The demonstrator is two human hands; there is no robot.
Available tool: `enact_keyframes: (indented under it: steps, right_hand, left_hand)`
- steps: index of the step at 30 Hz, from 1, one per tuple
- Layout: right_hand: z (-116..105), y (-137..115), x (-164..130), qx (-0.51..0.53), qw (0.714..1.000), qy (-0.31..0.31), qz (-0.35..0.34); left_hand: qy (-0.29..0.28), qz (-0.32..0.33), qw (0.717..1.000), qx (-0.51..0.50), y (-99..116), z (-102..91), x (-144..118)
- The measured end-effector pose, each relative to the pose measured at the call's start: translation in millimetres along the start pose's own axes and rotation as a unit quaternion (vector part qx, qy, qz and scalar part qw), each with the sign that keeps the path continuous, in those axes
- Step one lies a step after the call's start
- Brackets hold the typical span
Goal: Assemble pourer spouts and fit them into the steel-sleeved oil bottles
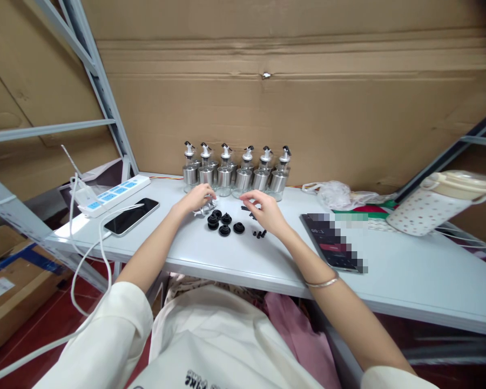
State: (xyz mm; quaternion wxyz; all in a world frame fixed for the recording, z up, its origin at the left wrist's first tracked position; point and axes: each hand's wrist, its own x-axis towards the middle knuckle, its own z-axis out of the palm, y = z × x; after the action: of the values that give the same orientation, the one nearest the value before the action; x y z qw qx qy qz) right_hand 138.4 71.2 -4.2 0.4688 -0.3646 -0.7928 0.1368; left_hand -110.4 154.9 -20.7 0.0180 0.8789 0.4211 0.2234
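My left hand [199,198] is closed, its curled fingers over a small group of white plastic spout pieces [206,209]; what lies between the fingertips is hidden. My right hand [264,209] is bent in a pinch above the table, and I cannot make out what it holds. Small black lever pieces [245,208] lie under its fingers. Several tiny black caps [259,234] rest by its wrist side. Between both hands, nearer me, sit several round black ribbed stoppers [224,230]. Behind the hands stand rows of steel-and-glass oil bottles [224,177] with white and black pourer tops.
A power strip [115,195] and a phone with a white cable [133,216] are on the left. To the right are another phone [328,243], a crumpled plastic bag [332,194] and a dotted flask [433,205]. Cardboard [308,108] backs the table.
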Motion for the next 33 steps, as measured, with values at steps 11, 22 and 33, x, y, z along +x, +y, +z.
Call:
enact_keyframes:
  steps: [11,22,33]
  right_hand:
    - [0,-2,0,0.003,1.0,0.003,0.006]
    - [-1,-3,0,-0.001,1.0,0.0,0.009]
    - [0,-5,0,-0.001,1.0,-0.001,0.009]
  left_hand:
    - [0.021,0.02,0.999,-0.013,-4,-6.5,-2]
    - [-0.001,0.027,0.999,0.032,4,0.6,-2]
    - [0.037,0.045,0.998,0.038,6,-10.7,-2]
